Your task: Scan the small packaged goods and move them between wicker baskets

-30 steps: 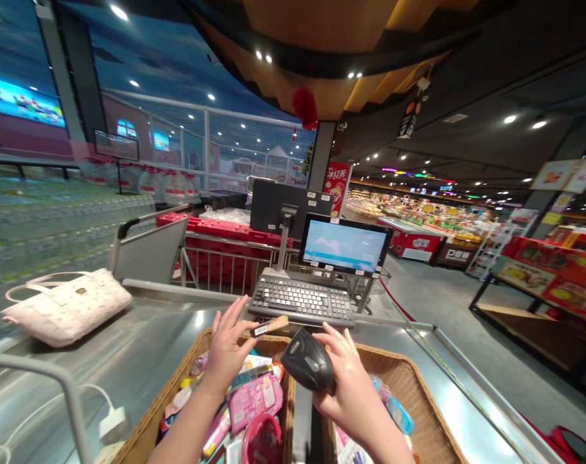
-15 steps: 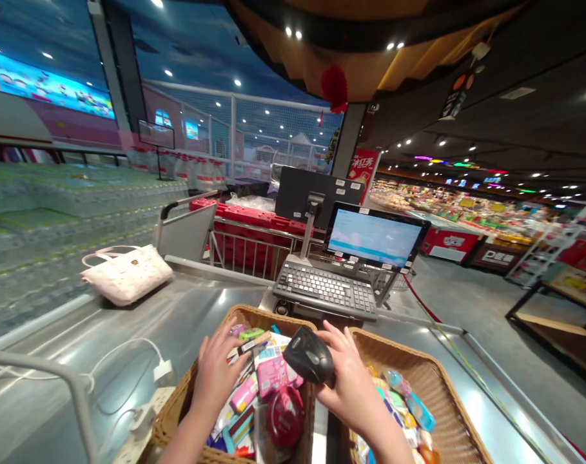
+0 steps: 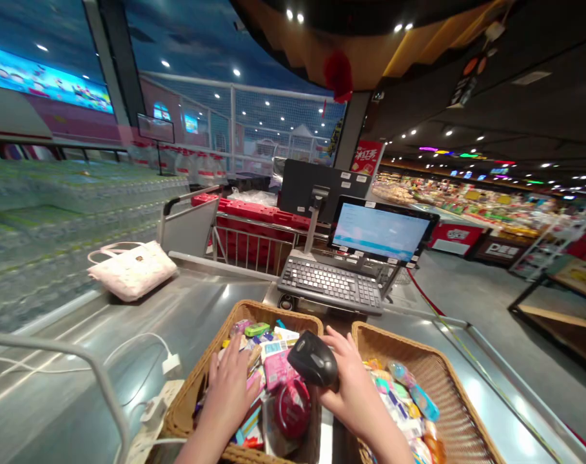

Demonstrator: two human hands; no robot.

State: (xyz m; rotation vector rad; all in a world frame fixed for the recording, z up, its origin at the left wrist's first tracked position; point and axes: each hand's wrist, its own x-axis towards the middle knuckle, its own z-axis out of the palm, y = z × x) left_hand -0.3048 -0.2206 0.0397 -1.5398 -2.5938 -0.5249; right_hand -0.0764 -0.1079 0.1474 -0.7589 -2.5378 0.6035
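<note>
My right hand [image 3: 353, 380] is wrapped round a black handheld barcode scanner [image 3: 312, 359], whose head points left over the left wicker basket [image 3: 180, 393]. My left hand [image 3: 229, 386] reaches into that basket with its fingers stretched out over the goods; nothing shows in its grip. Among the packets there lie a pink pack [image 3: 277, 368], a green item [image 3: 256, 329] and a dark red round item in clear packaging [image 3: 293, 407]. To the right stands a second wicker basket [image 3: 454, 380] with several small packages and a blue bottle-like item [image 3: 424, 403].
Behind the baskets stand a keyboard [image 3: 330, 283] and a lit monitor [image 3: 380, 229] on the metal counter [image 3: 200, 303]. A pale handbag [image 3: 133, 272] lies at the left, near a white power strip [image 3: 150, 425] with cables. A grey metal rail [image 3: 87, 356] curves across the lower left.
My left hand has moved down onto the goods, off the slim dark-and-tan item at its fingertips. The scanner stays in my right hand. The view has shifted slightly.
</note>
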